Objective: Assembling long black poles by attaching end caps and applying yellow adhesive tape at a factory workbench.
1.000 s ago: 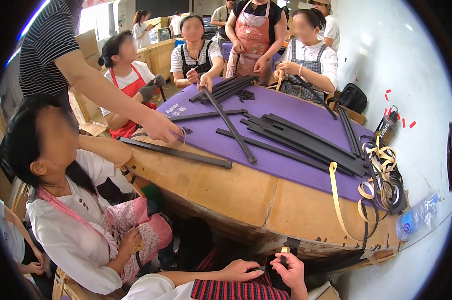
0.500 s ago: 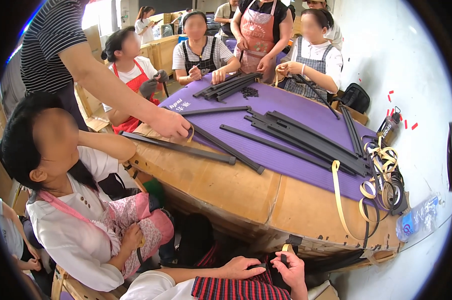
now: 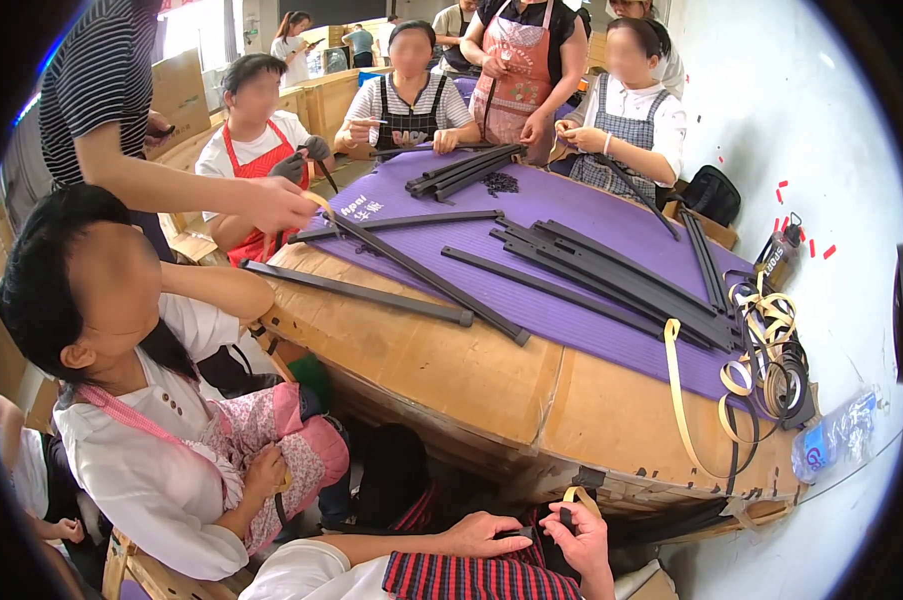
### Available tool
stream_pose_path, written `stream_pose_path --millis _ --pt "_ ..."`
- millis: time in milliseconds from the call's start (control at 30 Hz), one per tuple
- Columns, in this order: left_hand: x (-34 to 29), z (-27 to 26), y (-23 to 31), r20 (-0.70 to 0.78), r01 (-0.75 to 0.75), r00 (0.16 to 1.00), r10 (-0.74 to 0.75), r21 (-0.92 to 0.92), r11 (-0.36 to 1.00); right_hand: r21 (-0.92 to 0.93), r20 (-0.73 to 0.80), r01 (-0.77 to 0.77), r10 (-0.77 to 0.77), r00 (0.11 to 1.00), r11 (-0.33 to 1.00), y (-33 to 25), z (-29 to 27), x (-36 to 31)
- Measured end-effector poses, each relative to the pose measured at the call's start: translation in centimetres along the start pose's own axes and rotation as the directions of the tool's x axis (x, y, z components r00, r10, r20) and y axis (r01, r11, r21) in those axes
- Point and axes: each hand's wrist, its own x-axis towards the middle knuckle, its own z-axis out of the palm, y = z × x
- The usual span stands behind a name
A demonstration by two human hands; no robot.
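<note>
Low at the front, over a red-and-black striped cloth (image 3: 471, 578), my two hands are close together. Between the curled fingers of my left hand (image 3: 479, 537) is a dark strip, partly hidden. A black strip with a yellowish backing tape (image 3: 583, 497) is pinched in my right hand (image 3: 581, 545). On the purple mat (image 3: 401, 185) lie several long black bars (image 3: 611, 280). A standing person's hand (image 3: 283, 203) holds a yellowish tape end beside one black bar (image 3: 426, 280), whose far end is raised.
A brown cardboard-covered table (image 3: 451, 385) fills the middle. Tangled yellow and black tape (image 3: 761, 340) hangs over its right edge, near a clear plastic bottle (image 3: 836, 440). At my left sits a person in a pink apron (image 3: 271, 430); others sit or stand at the far side.
The standing person's hand has moved left and up, lifting the far end of one bar with the tape. At the far side a person in dark overalls has raised their head. My hands stay put.
</note>
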Motion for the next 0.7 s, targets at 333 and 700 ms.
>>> stream_pose_path --millis 333,700 --pt "-0.1 0.1 0.1 0.070 0.057 0.996 -0.056 -0.017 0.998 0.004 0.003 -0.080 0.080 0.997 0.997 0.2 -0.2 -0.5" --pt "0.0 0.1 -0.6 0.102 0.090 0.991 -0.091 0.019 0.996 -0.040 0.014 -0.060 0.061 0.998 0.997 0.4 -0.2 -0.3"
